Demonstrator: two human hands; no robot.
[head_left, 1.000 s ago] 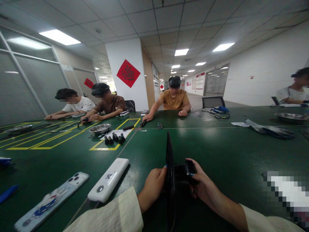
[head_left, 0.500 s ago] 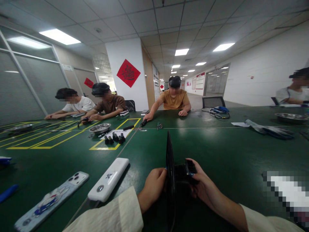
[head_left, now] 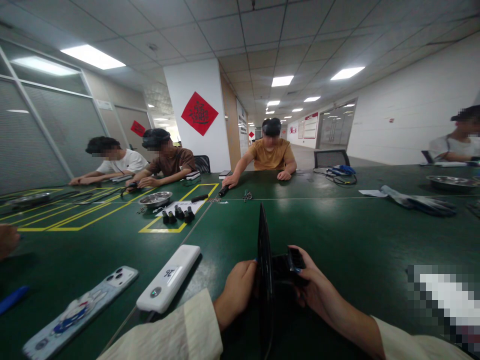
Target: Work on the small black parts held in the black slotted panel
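A thin black panel stands on edge in front of me, seen almost side-on. A black block-like bracket with ridges sticks out from its right face. My left hand is closed on the panel's left side, thumb against its surface, with the fingertips partly hidden. On the other side, my right hand grips the bracket, thumb at the front and fingers behind it. The lower part of the panel is dark and hard to make out.
Left of my hands lie a white power bank, a phone in a picture case and a blue object. Farther off are black fittings, a metal bowl and gloves. Several people sit around the green table.
Another person's hand has come in at the left edge, where a blue item lay before. My hands and the black panel have hardly moved.
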